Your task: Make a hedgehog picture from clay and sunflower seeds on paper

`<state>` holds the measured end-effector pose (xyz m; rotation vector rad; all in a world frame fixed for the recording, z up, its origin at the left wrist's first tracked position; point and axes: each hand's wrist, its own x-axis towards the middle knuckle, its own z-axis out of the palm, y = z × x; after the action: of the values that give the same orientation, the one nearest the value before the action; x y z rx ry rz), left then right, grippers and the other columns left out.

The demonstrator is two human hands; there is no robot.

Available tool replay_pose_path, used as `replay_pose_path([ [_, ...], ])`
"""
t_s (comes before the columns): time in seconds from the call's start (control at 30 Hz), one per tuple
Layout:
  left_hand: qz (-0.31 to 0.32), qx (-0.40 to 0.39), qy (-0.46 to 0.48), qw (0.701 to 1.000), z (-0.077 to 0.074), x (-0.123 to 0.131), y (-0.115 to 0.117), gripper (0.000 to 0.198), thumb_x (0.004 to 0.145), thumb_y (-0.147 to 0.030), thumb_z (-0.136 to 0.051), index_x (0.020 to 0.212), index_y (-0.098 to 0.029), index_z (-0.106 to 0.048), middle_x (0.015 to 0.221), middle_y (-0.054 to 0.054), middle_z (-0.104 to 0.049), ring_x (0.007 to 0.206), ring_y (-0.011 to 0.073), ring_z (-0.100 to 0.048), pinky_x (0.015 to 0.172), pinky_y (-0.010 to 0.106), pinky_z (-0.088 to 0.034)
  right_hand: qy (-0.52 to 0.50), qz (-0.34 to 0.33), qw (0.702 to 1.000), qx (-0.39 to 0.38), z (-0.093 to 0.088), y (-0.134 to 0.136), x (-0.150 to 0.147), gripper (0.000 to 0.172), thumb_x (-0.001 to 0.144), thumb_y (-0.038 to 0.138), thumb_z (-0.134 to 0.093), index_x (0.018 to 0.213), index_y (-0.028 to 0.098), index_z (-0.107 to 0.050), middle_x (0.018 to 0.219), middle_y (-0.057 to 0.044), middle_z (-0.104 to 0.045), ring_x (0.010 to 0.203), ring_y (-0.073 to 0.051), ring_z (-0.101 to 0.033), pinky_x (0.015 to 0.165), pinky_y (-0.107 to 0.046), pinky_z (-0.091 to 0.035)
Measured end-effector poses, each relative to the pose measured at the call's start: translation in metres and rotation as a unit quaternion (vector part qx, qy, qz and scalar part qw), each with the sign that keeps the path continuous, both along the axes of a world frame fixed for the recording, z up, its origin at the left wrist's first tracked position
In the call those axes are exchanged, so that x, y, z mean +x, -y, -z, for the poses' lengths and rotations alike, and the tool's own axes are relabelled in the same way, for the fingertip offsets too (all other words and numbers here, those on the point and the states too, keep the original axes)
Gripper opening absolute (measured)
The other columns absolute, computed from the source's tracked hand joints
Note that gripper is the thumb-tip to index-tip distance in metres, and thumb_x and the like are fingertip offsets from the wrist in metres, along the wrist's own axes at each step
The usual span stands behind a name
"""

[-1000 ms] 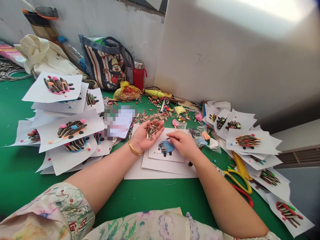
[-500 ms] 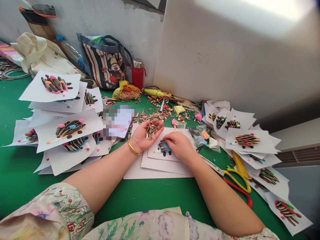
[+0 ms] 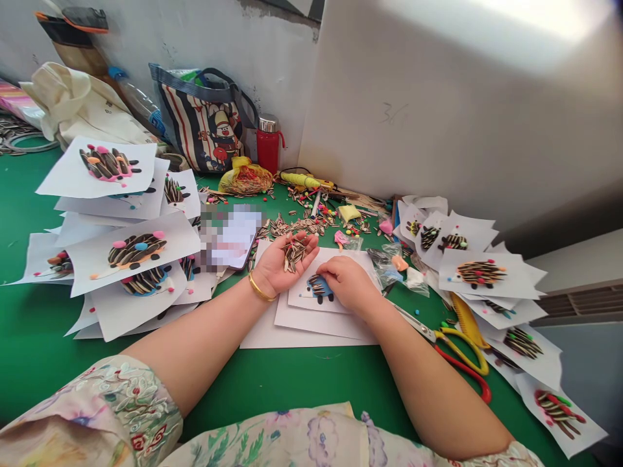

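My left hand [image 3: 285,263] is turned palm up and cupped around a small heap of striped sunflower seeds [image 3: 294,254]. Close by on the right, my right hand [image 3: 351,285] has its thumb and fingers pinched together over a blue hedgehog picture [image 3: 321,289] covered with seeds. Whatever those fingertips hold is hidden; they touch or nearly touch the hedgehog's back. The picture's white card [image 3: 302,303] lies on top of larger white sheets [image 3: 263,331], partly under my right hand.
Finished-looking hedgehog cards are piled at left [image 3: 131,311] and right [image 3: 516,272]. Scissors [image 3: 457,350] and a yellow comb-like piece [image 3: 468,321] lie beside my right forearm. Beyond my hands are a phone [image 3: 236,237], loose seeds [image 3: 292,226], bagged clay [image 3: 400,263] and a red flask [image 3: 268,146].
Almost nothing differs. Both hands keep their places, with my right fingers still pinched over the blue hedgehog and the seeds still in my left palm.
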<state>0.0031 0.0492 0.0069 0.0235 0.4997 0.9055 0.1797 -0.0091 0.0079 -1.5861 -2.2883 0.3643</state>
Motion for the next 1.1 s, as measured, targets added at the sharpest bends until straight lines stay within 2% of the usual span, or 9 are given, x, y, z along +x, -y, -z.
replay_pose_path([
  [0.37, 0.003, 0.002, 0.000, 1.000, 0.000, 0.000, 0.000, 0.023, 0.095, -0.022, -0.046, 0.087, -0.012, -0.064, 0.095, 0.013, -0.071, 0.093, 0.0198, -0.071, 0.091, 0.038, -0.057, 0.012, -0.004, 1.000, 0.008, 0.000, 0.002, -0.001, 0.021, 0.090, 0.012, -0.056, 0.094, 0.021, -0.075, 0.089, -0.005, -0.069, 0.091, -0.020, -0.059, 0.086, -0.029, -0.044],
  [0.47, 0.003, 0.002, 0.001, 1.000, 0.000, 0.000, 0.000, 0.022, 0.094, -0.022, -0.046, 0.087, -0.012, -0.065, 0.094, 0.013, -0.071, 0.093, 0.0200, -0.071, 0.091, 0.038, -0.056, 0.015, -0.008, 1.000, 0.007, -0.004, 0.003, 0.003, 0.025, 0.092, 0.014, -0.053, 0.103, 0.022, -0.074, 0.092, -0.006, -0.070, 0.093, -0.020, -0.059, 0.086, -0.030, -0.044],
  [0.57, 0.008, 0.006, 0.002, 1.000, 0.001, -0.001, 0.000, 0.020, 0.093, -0.021, -0.048, 0.087, -0.012, -0.065, 0.093, 0.013, -0.071, 0.093, 0.0201, -0.071, 0.090, 0.039, -0.057, 0.002, 0.037, 0.999, 0.016, -0.016, 0.003, 0.016, 0.029, 0.094, 0.017, -0.049, 0.113, 0.022, -0.071, 0.099, -0.006, -0.072, 0.096, -0.021, -0.061, 0.087, -0.031, -0.045],
  [0.67, 0.012, 0.010, 0.005, 1.000, 0.002, -0.001, -0.001, 0.019, 0.092, -0.020, -0.048, 0.087, -0.012, -0.065, 0.094, 0.013, -0.072, 0.092, 0.0203, -0.071, 0.089, 0.038, -0.057, -0.012, 0.129, 0.991, 0.036, -0.030, 0.005, 0.038, 0.029, 0.094, 0.021, -0.046, 0.110, 0.022, -0.071, 0.104, -0.006, -0.073, 0.100, -0.021, -0.062, 0.086, -0.031, -0.045],
  [0.73, 0.014, 0.010, 0.006, 1.000, 0.003, -0.001, -0.001, 0.017, 0.092, -0.019, -0.049, 0.087, -0.012, -0.065, 0.094, 0.013, -0.072, 0.092, 0.0202, -0.072, 0.089, 0.038, -0.057, 0.011, 0.174, 0.985, 0.013, -0.038, 0.008, 0.053, 0.029, 0.093, 0.023, -0.046, 0.107, 0.024, -0.072, 0.106, -0.004, -0.073, 0.099, -0.021, -0.063, 0.082, -0.031, -0.045],
  [0.8, 0.014, 0.009, 0.005, 1.000, 0.003, 0.000, -0.002, 0.017, 0.091, -0.019, -0.050, 0.088, -0.013, -0.065, 0.093, 0.013, -0.072, 0.091, 0.0200, -0.072, 0.090, 0.038, -0.057, 0.050, 0.190, 0.980, -0.039, -0.041, 0.010, 0.064, 0.026, 0.091, 0.024, -0.049, 0.103, 0.025, -0.073, 0.103, -0.003, -0.073, 0.092, -0.020, -0.064, 0.079, -0.031, -0.044],
  [0.9, 0.011, 0.007, 0.003, 1.000, 0.003, 0.000, -0.002, 0.018, 0.092, -0.020, -0.049, 0.088, -0.012, -0.065, 0.093, 0.013, -0.072, 0.092, 0.0202, -0.072, 0.091, 0.038, -0.057, 0.124, 0.173, 0.971, -0.105, -0.039, 0.013, 0.072, 0.022, 0.088, 0.027, -0.055, 0.099, 0.026, -0.074, 0.094, -0.002, -0.073, 0.082, -0.019, -0.063, 0.074, -0.030, -0.042],
  [1.0, 0.011, 0.007, 0.004, 1.000, 0.003, 0.000, -0.001, 0.017, 0.092, -0.020, -0.050, 0.087, -0.012, -0.065, 0.093, 0.013, -0.072, 0.092, 0.0201, -0.072, 0.091, 0.038, -0.057, 0.172, 0.149, 0.967, -0.118, -0.036, 0.013, 0.072, 0.019, 0.083, 0.029, -0.062, 0.098, 0.026, -0.074, 0.096, -0.004, -0.072, 0.084, -0.021, -0.060, 0.070, -0.029, -0.039],
  [1.1, 0.012, 0.007, 0.005, 1.000, 0.003, -0.001, -0.001, 0.017, 0.092, -0.019, -0.050, 0.087, -0.012, -0.064, 0.094, 0.013, -0.072, 0.093, 0.0199, -0.071, 0.091, 0.038, -0.057, 0.201, 0.140, 0.961, -0.126, -0.037, 0.014, 0.066, 0.016, 0.083, 0.025, -0.060, 0.091, 0.025, -0.074, 0.094, -0.005, -0.072, 0.083, -0.021, -0.059, 0.065, -0.028, -0.035],
])
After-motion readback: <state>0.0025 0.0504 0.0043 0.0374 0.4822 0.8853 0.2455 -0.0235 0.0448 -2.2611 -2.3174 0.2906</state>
